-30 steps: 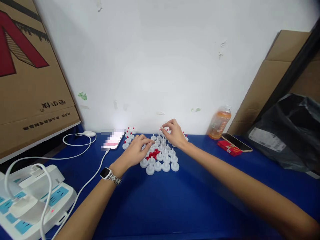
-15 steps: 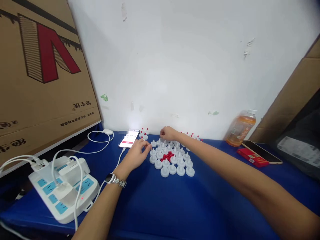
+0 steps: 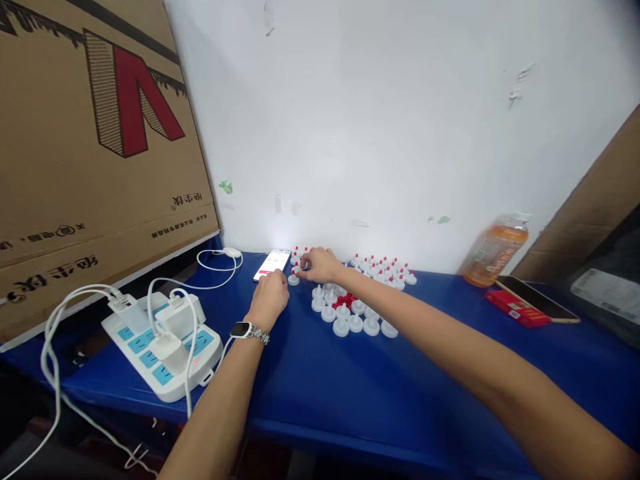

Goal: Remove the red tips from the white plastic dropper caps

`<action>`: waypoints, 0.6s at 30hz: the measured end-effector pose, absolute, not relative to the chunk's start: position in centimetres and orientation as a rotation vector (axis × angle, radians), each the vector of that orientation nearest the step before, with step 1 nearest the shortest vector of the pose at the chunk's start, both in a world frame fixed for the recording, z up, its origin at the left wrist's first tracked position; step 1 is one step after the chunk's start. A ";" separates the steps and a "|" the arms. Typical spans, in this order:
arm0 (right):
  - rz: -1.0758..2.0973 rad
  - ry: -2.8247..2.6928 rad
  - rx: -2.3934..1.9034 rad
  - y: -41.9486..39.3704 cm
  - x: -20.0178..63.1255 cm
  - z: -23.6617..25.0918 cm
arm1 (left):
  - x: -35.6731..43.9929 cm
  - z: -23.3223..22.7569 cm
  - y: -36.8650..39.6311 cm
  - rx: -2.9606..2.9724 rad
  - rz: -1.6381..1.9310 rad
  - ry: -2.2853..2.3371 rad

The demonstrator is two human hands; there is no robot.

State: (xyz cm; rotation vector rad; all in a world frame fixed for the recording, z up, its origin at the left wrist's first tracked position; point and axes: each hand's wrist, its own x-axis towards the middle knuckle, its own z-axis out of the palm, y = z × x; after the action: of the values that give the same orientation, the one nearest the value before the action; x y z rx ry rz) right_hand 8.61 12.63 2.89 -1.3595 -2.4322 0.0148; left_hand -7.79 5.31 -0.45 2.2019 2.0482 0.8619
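Blue table point(image 3: 350, 400) against a white wall. Since 1 second ago, both reached left, off the middle of the white caps point(image 3: 350, 313) toward the far-left row. Right hand point(image 3: 320, 265) now pinching a red-tipped cap point(image 3: 294, 270); left hand point(image 3: 270, 297) curled beside it, grasp impossible to tell. Phone point(image 3: 273, 263) just beyond, close to the fingers; power strip point(image 3: 160, 340) and cables further left.

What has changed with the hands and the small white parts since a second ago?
The right hand has left the middle of the cluster of white discs and moved left to the red-tipped pieces beside the lit phone. The left hand has also shifted left, off the cluster, toward the phone. Whether either hand holds a piece cannot be told. The red pile, bottle and power strip lie as before.
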 end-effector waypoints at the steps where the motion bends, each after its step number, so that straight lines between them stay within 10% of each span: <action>1: 0.030 -2.442 -1.359 12.6 7.9 2.7 | -8.0 -0.5 5.4 2.190 0.864 2.056; 18: 0.482 -2.006 -1.020 4.3 14.5 4.0 | -2.7 2.5 3.0 2.523 1.181 1.346</action>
State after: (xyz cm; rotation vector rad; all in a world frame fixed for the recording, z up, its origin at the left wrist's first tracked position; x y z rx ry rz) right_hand 14.48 4.35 4.04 -1.0199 -2.0061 0.4818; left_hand -2.72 2.97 2.53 2.5235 1.3463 1.1811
